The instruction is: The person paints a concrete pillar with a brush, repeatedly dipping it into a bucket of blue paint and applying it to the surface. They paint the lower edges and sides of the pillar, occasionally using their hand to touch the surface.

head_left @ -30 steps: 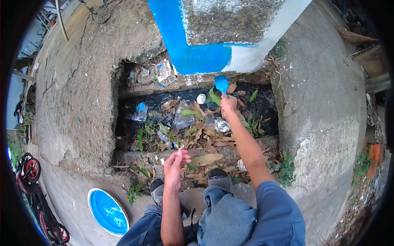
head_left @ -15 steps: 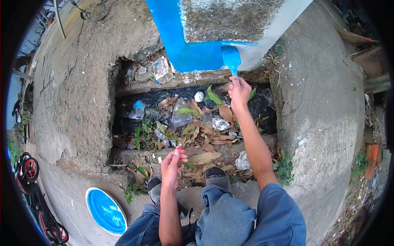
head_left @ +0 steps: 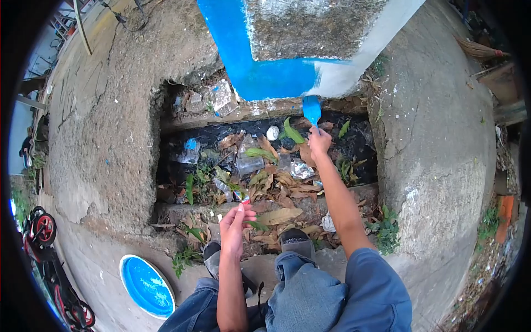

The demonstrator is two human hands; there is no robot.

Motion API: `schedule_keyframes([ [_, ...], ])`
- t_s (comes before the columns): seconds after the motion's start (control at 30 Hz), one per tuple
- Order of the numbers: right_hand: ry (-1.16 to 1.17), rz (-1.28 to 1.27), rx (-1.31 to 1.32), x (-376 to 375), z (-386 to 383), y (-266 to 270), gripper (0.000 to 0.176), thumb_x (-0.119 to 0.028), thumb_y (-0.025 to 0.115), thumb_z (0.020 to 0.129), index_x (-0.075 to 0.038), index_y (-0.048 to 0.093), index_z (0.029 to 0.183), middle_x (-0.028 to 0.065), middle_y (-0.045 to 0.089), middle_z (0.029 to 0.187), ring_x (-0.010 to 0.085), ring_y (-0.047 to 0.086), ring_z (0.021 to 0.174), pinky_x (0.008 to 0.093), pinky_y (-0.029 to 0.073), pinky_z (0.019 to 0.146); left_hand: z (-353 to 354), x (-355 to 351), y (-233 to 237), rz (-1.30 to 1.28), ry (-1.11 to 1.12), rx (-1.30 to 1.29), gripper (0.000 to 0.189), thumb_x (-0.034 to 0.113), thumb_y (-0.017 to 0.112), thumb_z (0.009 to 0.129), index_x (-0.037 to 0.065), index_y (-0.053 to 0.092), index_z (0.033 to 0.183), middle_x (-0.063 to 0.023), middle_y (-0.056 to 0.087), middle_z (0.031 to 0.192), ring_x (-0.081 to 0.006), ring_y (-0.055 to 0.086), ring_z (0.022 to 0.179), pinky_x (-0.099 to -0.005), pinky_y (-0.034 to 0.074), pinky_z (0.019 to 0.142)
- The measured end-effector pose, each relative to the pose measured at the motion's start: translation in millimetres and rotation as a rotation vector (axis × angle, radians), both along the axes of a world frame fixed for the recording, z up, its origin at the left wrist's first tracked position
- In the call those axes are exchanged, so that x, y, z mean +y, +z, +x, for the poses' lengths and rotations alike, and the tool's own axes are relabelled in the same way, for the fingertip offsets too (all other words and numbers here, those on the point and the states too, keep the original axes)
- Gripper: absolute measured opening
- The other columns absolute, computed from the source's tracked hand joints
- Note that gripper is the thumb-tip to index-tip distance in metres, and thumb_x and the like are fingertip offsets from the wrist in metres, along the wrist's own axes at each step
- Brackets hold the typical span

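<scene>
My right hand (head_left: 319, 142) is closed around the handle of a paintbrush (head_left: 312, 109), whose bristles are coated in blue. The brush tip is at the lower edge of a pillar (head_left: 282, 78); whether it touches cannot be told. Blue paint covers the pillar's left side and much of its bottom band, ending in a ragged edge against the pale right part. My left hand (head_left: 235, 224) hangs over the near edge of the ditch, fingers loosely bent and apart, with no clear object in it. Close to its fingertips is a small red and white wrapper (head_left: 244, 199).
A ditch with dry leaves (head_left: 282, 185), plastic scraps and dark water lies below the pillar. A tub of blue paint (head_left: 147, 286) stands on the concrete at lower left. A red and black motorbike (head_left: 54, 276) is at far left, a broom (head_left: 480, 50) at upper right.
My right hand has drawn the brush down from the pillar's painted band to its lower edge. More of the band there shows blue. My left hand stays nearly still.
</scene>
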State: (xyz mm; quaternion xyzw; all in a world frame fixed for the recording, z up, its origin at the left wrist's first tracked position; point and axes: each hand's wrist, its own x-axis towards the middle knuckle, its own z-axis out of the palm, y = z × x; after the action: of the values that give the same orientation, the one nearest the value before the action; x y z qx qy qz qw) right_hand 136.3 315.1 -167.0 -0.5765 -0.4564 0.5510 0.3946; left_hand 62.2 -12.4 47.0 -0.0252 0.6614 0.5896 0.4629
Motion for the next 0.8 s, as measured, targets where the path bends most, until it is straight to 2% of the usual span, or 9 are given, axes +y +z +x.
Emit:
schedule_keyframes([
  [0.07, -0.044, -0.053, -0.154, 8.7, 8.0, -37.6, 0.019, -0.018, 0.060, 0.087, -0.001, 0.061, 0.078, -0.0009, 0.049, 0.055, 0.0072, 0.042, 0.040, 0.0237, 0.030, 0.036, 2.9, -1.7, -1.4, 0.000, -0.003, -0.004, 0.032, 0.030, 0.049, 0.096, 0.001, 0.061, 0.102, -0.0023, 0.063, 0.084, -0.0091, 0.059, 0.075, -0.0225, 0.042, 0.065],
  [0.17, 0.088, -0.099, -0.075, 17.3, 0.3, -17.7, 0.021, -0.018, 0.060, 0.086, -0.003, 0.059, 0.071, -0.0008, 0.049, 0.053, 0.0072, 0.041, 0.038, 0.0241, 0.028, 0.034, 4.4, -4.2, -3.2, -0.010, -0.005, -0.029, 0.032, 0.030, 0.049, 0.096, 0.001, 0.061, 0.102, -0.0020, 0.063, 0.084, -0.0088, 0.058, 0.075, -0.0225, 0.042, 0.066],
  [0.3, 0.050, -0.248, 0.064, 18.9, -23.9, 81.5, 0.020, -0.016, 0.059, 0.087, -0.003, 0.057, 0.071, -0.0001, 0.049, 0.054, 0.0067, 0.040, 0.039, 0.0224, 0.027, 0.034, 3.3, -2.3, -3.5, -0.009, -0.006, -0.018, 0.032, 0.031, 0.049, 0.096, 0.001, 0.061, 0.102, -0.0014, 0.063, 0.084, -0.0085, 0.058, 0.074, -0.0223, 0.042, 0.066],
  [0.47, 0.031, -0.258, 0.192, 19.2, -24.5, 124.8, 0.021, -0.018, 0.061, 0.088, 0.002, 0.059, 0.080, 0.0018, 0.051, 0.059, 0.0053, 0.040, 0.042, 0.0194, 0.025, 0.035, -0.4, -3.3, -3.3, -0.002, 0.002, -0.014, 0.033, 0.031, 0.049, 0.096, 0.001, 0.061, 0.103, -0.0013, 0.063, 0.083, -0.0084, 0.058, 0.074, -0.0218, 0.042, 0.066],
  [0.53, 0.022, -0.197, 0.311, 12.4, -18.5, 137.1, 0.021, -0.017, 0.059, 0.089, 0.003, 0.059, 0.080, 0.0008, 0.051, 0.057, 0.0055, 0.040, 0.040, 0.0221, 0.024, 0.034, -0.4, -3.3, -3.9, -0.020, 0.002, -0.012, 0.033, 0.032, 0.050, 0.096, 0.001, 0.061, 0.103, -0.0013, 0.063, 0.083, -0.0084, 0.058, 0.074, -0.0216, 0.041, 0.065],
  [0.57, 0.031, -0.174, 0.345, 8.4, -14.9, 144.8, 0.022, -0.017, 0.059, 0.089, 0.004, 0.060, 0.085, 0.0003, 0.050, 0.058, 0.0042, 0.039, 0.041, 0.0206, 0.024, 0.035, -0.1, -3.2, -5.3, -0.026, -0.001, -0.011, 0.033, 0.032, 0.050, 0.096, 0.001, 0.061, 0.103, -0.0014, 0.063, 0.083, -0.0085, 0.058, 0.074, -0.0220, 0.042, 0.065],
  [0.67, 0.065, -0.101, 0.452, -4.0, -4.0, 160.7, 0.021, -0.018, 0.059, 0.090, 0.003, 0.060, 0.089, -0.0012, 0.048, 0.058, 0.0035, 0.037, 0.042, 0.0198, 0.024, 0.036, 1.1, -0.9, -7.4, -0.038, -0.005, -0.011, 0.033, 0.031, 0.049, 0.096, 0.002, 0.062, 0.102, -0.0015, 0.063, 0.083, -0.0086, 0.058, 0.074, -0.0222, 0.042, 0.065],
  [0.73, 0.040, -0.068, 0.435, -9.0, -3.0, 148.2, 0.020, -0.018, 0.059, 0.090, 0.002, 0.061, 0.092, -0.0035, 0.045, 0.058, 0.0026, 0.036, 0.044, 0.0187, 0.024, 0.038, 1.6, 2.3, -6.4, -0.032, -0.013, -0.015, 0.032, 0.031, 0.049, 0.096, 0.002, 0.062, 0.102, -0.0016, 0.063, 0.083, -0.0087, 0.058, 0.074, -0.0224, 0.042, 0.065],
  [0.8, 0.077, 0.094, 0.421, -10.8, -3.6, 125.1, 0.020, -0.019, 0.059, 0.091, 0.001, 0.061, 0.093, -0.0047, 0.045, 0.058, 0.0019, 0.037, 0.045, 0.0184, 0.025, 0.039, -0.2, 5.2, -6.6, -0.029, -0.017, -0.012, 0.032, 0.030, 0.049, 0.096, 0.002, 0.062, 0.101, -0.0017, 0.063, 0.083, -0.0088, 0.058, 0.074, -0.0225, 0.042, 0.065],
])
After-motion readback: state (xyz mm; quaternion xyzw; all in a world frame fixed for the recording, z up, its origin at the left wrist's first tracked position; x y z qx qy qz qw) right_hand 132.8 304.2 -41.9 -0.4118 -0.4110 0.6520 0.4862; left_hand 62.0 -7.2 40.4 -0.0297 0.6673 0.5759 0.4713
